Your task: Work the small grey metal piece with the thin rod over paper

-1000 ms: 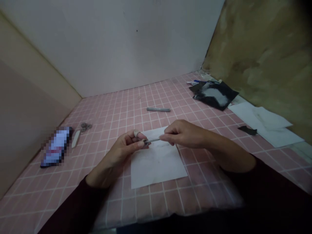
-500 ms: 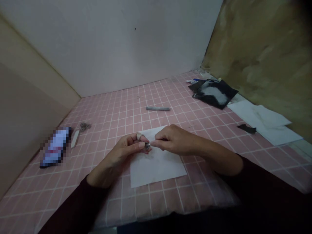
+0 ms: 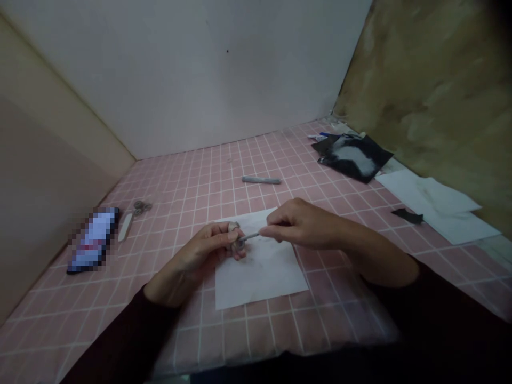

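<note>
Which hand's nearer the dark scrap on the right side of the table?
Right. The right hand is left of the dark scrap, holding a thin rod; the left hand is farther left, past the right hand.

A small, round, grey piece (image 3: 240, 244), a bit like a ring, is pinched in the left hand (image 3: 204, 246). A thin, straight, grey stick (image 3: 252, 236) pokes out of the right hand (image 3: 295, 224). It leans down a little toward the round piece, and its tip is right at it. Whether the tip goes inside is too small to see.
</note>
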### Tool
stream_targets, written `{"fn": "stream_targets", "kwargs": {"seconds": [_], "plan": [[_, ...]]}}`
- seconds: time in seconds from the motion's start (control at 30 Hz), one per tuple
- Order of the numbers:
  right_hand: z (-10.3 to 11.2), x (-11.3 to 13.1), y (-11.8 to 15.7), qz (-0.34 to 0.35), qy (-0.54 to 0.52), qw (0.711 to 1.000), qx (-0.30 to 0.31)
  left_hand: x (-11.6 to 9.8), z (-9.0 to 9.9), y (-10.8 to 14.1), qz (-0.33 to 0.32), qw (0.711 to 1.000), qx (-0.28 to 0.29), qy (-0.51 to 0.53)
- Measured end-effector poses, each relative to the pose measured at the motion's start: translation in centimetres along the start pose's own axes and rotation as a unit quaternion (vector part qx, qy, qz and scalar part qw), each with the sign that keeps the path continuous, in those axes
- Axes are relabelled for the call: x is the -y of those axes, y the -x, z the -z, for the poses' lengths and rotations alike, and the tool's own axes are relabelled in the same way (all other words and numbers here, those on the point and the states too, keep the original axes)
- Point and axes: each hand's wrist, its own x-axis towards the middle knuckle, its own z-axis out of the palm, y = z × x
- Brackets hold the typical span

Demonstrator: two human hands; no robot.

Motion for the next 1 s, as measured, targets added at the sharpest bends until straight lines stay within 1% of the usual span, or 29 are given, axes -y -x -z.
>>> {"fn": "stream_targets", "kwargs": {"seconds": [0.13,0.3,0.43,0.6,0.77,0.93,1.0], "plan": [[-0.25,0.12,0.02,0.017,0.018,1.0,0.005,-0.07,0.2,-0.19,0.043,0.999,0.029,-0.004],[-0.11,0.15,0.19,0.018,0.004,1.0,0.001,-0.16,0.32,-0.23,0.068,0.998,0.019,0.003],[-0.27,0.23,0.08,0.031,0.017,0.999,0.015,-0.28,0.05,-0.1,0.091,0.995,0.029,-0.004],[0.2,-0.26,0.27,0.026,-0.029,0.999,0.022,-0.32,0.02,-0.03,0.077,0.996,0.032,0.018],[-0.41,-0.13,-0.05,0.013,-0.036,0.998,0.039,-0.33,-0.01,-0.01,0.058,0.998,0.032,-0.007],[0.09,-0.21,0.03,-0.016,-0.044,0.999,0.027,-0.22,0.2,-0.04,0.022,1.0,0.017,0.004],[0.13,-0.14,0.03,-0.027,-0.045,0.998,0.039,-0.11,0.27,-0.05,0.021,0.999,0.025,-0.002]]}}
